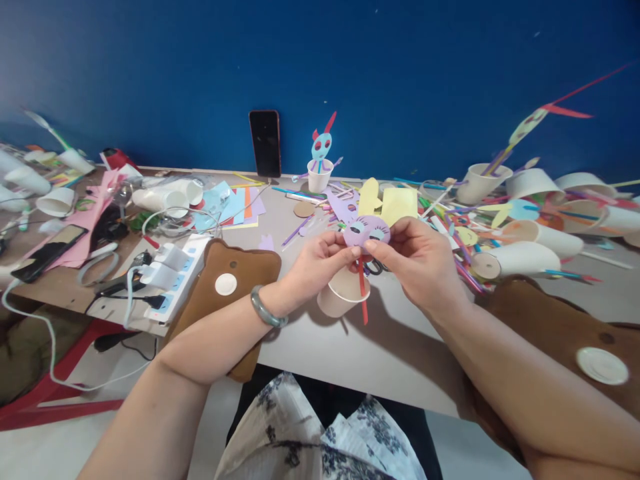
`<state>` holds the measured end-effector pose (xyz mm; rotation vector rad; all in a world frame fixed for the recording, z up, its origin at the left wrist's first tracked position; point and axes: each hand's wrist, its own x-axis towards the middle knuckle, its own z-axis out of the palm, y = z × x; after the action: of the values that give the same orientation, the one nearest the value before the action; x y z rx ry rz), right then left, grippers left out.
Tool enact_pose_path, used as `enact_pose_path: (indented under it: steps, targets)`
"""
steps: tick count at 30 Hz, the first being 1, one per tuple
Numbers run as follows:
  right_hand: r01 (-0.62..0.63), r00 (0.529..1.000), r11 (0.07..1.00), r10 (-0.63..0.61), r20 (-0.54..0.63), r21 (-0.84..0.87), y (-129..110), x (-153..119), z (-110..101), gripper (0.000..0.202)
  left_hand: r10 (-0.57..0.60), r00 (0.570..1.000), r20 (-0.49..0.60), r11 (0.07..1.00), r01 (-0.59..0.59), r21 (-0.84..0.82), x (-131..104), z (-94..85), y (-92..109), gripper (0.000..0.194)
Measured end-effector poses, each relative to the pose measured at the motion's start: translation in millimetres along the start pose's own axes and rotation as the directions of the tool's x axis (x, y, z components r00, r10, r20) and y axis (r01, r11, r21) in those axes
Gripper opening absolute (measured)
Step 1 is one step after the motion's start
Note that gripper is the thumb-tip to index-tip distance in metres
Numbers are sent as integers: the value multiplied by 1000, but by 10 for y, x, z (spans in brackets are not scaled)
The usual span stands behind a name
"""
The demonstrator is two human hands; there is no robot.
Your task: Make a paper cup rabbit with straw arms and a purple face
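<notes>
Between both hands is a purple paper face (356, 238) with light blue, lashed eyes stuck on it. My left hand (323, 261) pinches its left lower edge, thumb in front. My right hand (423, 257) grips the right side between thumb and fingers. Below the face hangs a red strip (364, 300), in front of a white paper cup (340, 297) on the table. Dark scissor handles (376, 267) show partly behind my right thumb. Whether the strip is joined to the face is hidden by my thumbs.
A finished-looking cup figure (320, 150) and a phone (266, 143) stand by the blue wall. Yellow paper (400, 205) and coloured sticks lie behind my hands. Paper cups (523, 260) crowd the right. At left are a power strip (183, 280) and a brown mat (245, 267).
</notes>
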<state>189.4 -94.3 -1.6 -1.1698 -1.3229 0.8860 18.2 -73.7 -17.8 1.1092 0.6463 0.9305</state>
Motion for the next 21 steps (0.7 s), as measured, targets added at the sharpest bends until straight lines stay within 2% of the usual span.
enact_pose_path:
  steps: [6, 11, 15, 21]
  targets:
    - [-75, 992, 997, 74, 100, 4, 17, -12, 41, 28, 4, 999, -49, 998, -1, 58, 1, -20, -24, 38]
    - [-104, 993, 993, 100, 64, 58, 8, -9, 67, 25, -6, 997, -72, 998, 10, 56, 12, -14, -45, 40]
    - [-120, 992, 988, 114, 62, 96, 24, 9, 64, 25, -2, 999, -50, 999, 5, 47, 20, -17, -51, 43]
    - [-103, 993, 994, 101, 66, 32, -27, 9, 43, 29, 46, 997, -61, 997, -42, 71, 19, -14, -80, 44]
